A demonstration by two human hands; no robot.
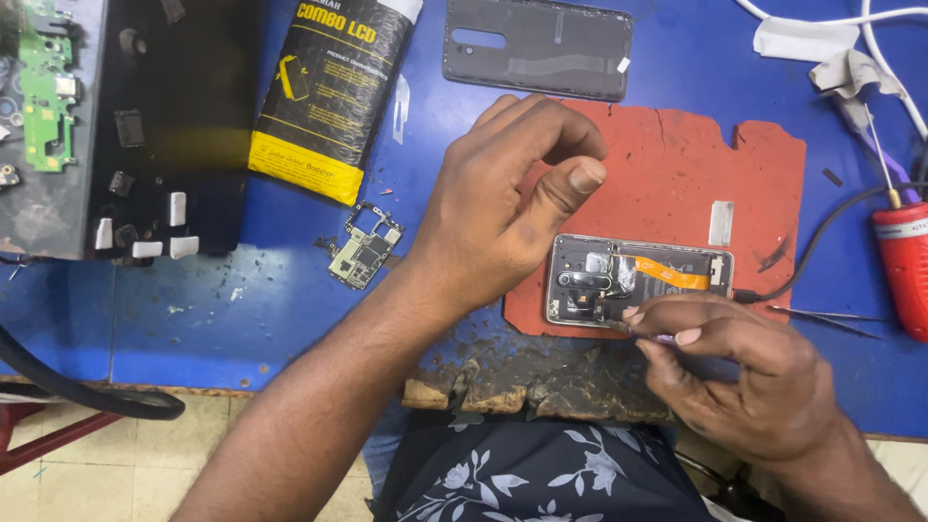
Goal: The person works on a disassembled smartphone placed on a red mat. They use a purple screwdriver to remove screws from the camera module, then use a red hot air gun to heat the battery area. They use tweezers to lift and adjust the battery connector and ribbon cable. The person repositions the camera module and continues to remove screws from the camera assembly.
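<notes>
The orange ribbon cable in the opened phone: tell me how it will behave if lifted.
The orange ribbon cable looks thin and flat, so probably floppy and very light. It bends across the opened phone, so likely creases or tears easily. The right hand works beside it.

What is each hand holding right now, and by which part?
Left hand holds nothing. Right hand steadies the opened phone at its near edge.

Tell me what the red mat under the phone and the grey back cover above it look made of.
Red mat: likely rubber or silicone, matte, with cuts and ragged edges. Grey back cover: probably plastic, a smooth, dull moulded inner face with a camera cutout; glass can't be ruled out.
</notes>
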